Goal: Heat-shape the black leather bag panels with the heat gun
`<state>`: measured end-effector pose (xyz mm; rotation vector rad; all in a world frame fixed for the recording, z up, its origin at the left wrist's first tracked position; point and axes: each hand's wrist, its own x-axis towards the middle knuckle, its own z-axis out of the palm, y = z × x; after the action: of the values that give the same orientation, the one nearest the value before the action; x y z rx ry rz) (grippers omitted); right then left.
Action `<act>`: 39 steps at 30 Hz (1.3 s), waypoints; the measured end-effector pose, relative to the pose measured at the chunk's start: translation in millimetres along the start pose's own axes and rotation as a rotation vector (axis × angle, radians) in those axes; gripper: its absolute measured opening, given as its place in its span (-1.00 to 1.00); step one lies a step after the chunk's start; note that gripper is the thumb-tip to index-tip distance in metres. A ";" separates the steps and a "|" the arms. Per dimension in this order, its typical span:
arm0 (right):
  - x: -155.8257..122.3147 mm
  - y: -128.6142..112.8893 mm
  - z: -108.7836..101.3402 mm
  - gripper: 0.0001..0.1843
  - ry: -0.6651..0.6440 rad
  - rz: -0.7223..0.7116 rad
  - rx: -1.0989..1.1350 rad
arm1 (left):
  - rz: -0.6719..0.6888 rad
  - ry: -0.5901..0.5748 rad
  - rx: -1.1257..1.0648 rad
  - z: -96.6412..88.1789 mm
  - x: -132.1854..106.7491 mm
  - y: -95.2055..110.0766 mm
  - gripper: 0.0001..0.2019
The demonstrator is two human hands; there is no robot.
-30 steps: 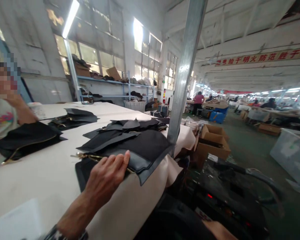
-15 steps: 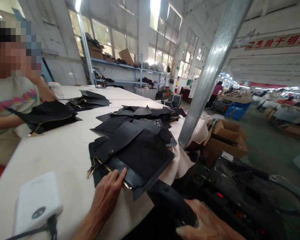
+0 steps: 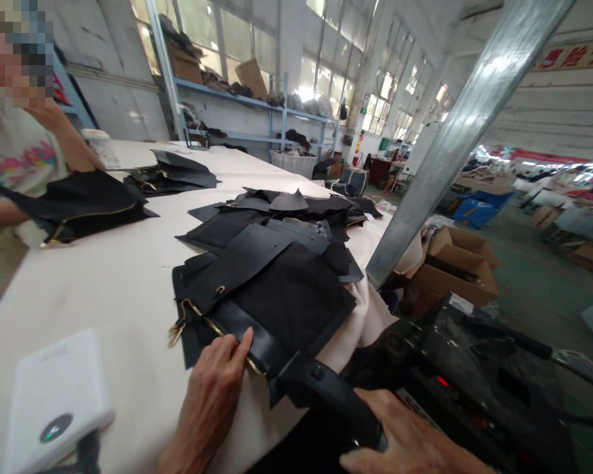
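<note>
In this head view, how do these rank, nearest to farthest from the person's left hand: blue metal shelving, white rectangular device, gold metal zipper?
1. Gold metal zipper: right at the left hand.
2. White rectangular device: off to its left, on the pale tabletop.
3. Blue metal shelving: farthest, back beyond the tabletop.

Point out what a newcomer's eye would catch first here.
Probably the shiny metal post slanting across the upper right. Next, likely, the gold zipper along the near side of the black fabric piece in the picture's middle, where the left hand rests. Then perhaps the curved black handheld tool at lower centre, in the grip of the right hand.
</note>
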<state>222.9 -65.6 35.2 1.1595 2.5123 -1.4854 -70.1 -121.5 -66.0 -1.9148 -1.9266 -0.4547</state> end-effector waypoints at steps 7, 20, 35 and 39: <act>-10.8 6.2 -11.8 -0.62 -0.004 0.024 -0.064 | 0.012 -0.012 -0.019 -1.7 -3.5 0.0 -0.57; 35.4 -47.2 -6.4 -0.82 -0.054 0.035 0.165 | -0.058 -0.125 -0.063 -4.8 3.9 1.7 -0.59; 57.6 -44.7 -22.7 -0.69 -0.038 -0.069 0.248 | -0.307 -0.524 0.079 -64.6 58.2 -68.0 -0.82; 78.3 -69.8 -29.8 -0.71 -0.069 -0.070 0.230 | -0.309 -0.488 0.113 -43.0 59.5 -77.0 -0.79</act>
<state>135.1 -16.3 77.1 1.0326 2.4106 -1.8389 -144.8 -91.7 3.5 -1.7753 -2.5124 0.0548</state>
